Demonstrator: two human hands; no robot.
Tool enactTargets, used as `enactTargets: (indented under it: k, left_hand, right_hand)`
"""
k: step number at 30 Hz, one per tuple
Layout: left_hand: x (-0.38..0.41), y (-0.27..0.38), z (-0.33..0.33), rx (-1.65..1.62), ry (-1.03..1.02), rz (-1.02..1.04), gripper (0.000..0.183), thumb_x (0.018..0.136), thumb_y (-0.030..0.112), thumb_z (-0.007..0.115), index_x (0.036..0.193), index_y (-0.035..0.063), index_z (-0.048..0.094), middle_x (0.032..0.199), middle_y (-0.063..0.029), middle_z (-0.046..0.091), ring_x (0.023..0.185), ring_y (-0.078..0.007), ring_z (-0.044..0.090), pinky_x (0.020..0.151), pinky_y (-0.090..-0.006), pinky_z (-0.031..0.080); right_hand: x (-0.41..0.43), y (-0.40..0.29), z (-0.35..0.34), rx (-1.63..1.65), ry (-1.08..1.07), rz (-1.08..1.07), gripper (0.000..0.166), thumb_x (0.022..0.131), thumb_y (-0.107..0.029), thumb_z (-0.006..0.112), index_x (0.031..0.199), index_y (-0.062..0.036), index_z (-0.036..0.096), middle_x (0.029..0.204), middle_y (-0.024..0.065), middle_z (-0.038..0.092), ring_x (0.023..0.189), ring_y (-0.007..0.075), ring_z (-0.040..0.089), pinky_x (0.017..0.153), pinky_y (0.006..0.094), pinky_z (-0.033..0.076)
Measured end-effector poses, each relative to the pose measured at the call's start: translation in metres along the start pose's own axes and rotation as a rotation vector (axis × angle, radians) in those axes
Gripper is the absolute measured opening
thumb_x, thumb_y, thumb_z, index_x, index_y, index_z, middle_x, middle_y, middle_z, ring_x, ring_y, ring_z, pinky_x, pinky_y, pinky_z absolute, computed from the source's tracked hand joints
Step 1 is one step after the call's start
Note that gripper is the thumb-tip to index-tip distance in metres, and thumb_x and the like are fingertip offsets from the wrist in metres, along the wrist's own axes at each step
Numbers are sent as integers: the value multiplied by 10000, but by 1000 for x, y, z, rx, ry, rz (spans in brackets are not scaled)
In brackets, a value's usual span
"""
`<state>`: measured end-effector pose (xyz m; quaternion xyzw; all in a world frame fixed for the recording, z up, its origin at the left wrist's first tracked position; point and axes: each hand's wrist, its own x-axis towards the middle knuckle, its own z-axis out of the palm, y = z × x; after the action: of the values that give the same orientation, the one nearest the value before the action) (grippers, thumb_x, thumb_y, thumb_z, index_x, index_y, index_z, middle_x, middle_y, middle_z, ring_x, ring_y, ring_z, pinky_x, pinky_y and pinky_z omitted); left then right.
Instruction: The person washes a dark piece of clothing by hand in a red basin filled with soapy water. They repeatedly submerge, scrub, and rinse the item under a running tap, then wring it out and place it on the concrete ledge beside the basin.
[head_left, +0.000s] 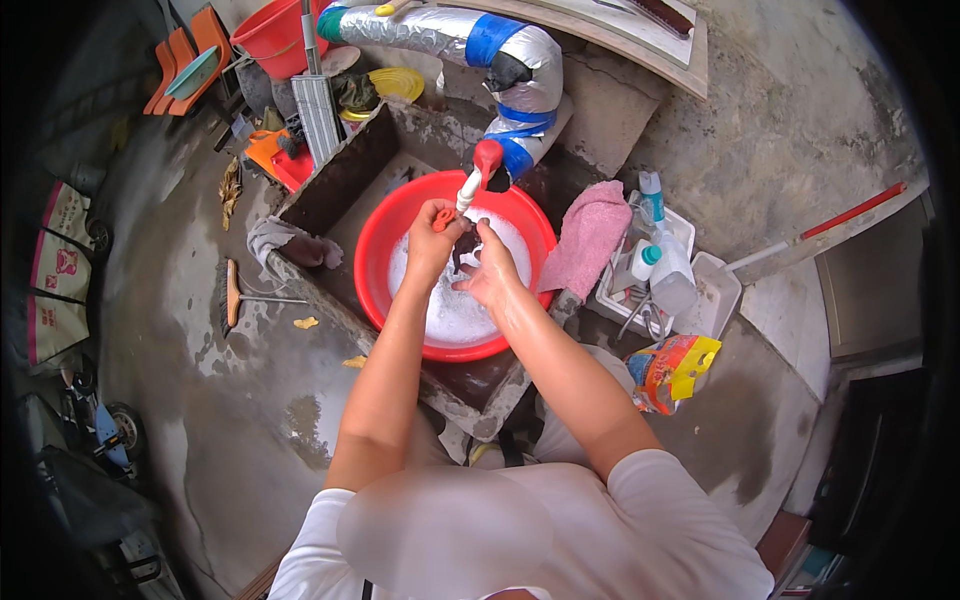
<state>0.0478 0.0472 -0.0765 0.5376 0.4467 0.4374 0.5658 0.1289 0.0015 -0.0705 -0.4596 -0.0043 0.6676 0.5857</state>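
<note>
Just below the white-and-red tap (472, 184), both my hands are above a red plastic basin (369, 251) of white suds (450, 319). Pinched in the fingers of my left hand (429, 244) is a dark wet item (466, 244), too small to identify. A small red looped piece (444, 219) shows at the same fingers. My right hand (491, 266) is beside the dark item, thumb raised and lower fingers spread; its grip is unclear. The basin stands in a rough concrete sink (337, 191).
A pink towel (589, 229) and a grey cloth (289, 241) hang over the sink's edges. On the right are a white crate (682, 225) of bottles and an orange-yellow plastic packet (675, 371). Foil-wrapped pipe (412, 34) runs behind. A broom (234, 294) lies on the left floor.
</note>
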Motion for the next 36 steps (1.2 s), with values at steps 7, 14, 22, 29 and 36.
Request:
enactTargets:
  k: [7, 14, 22, 29, 36]
  left_hand:
    - [-16, -2, 5, 442, 10, 460, 168, 699, 32, 613, 837, 34, 518, 838, -62, 519, 802, -158, 511, 735, -271, 408]
    - [-26, 0, -13, -113, -109, 13, 187, 826, 238, 523, 834, 54, 552, 874, -19, 493, 733, -85, 483, 657, -229, 397]
    - [-6, -24, -11, -571, -24, -332, 352, 876, 289, 429, 1173, 109, 369, 1130, -76, 449, 965, -187, 469, 804, -356, 403]
    - [6, -52, -8, -876, 23, -517, 328, 895, 279, 361, 1091, 31, 451, 1009, -115, 529, 931, -250, 526, 837, -408, 416]
    - [5, -52, 3, -841, -157, -526, 361, 830, 318, 495, 1081, 60, 477, 1009, -115, 556, 942, -257, 536, 824, -422, 424]
  right_hand:
    - [34, -7, 12, 372, -205, 49, 461, 844, -467, 374, 887, -14, 456, 863, 108, 509, 811, 228, 527, 752, 342, 446]
    - [63, 6, -19, 241, -353, -15, 241, 858, -186, 407, 1059, -65, 463, 939, 116, 552, 808, 222, 564, 722, 367, 461]
    - [39, 0, -14, -2, -473, -146, 357, 857, -109, 397, 1212, -84, 390, 1021, 75, 528, 921, 165, 526, 783, 310, 437]
    - [39, -10, -22, -168, -412, -304, 450, 816, -9, 405, 1252, -88, 327, 1053, 72, 491, 935, 156, 511, 812, 280, 415]
    - [47, -13, -21, -123, -379, -449, 323, 861, -115, 359, 1181, -69, 353, 1029, 60, 482, 951, 145, 479, 838, 290, 377]
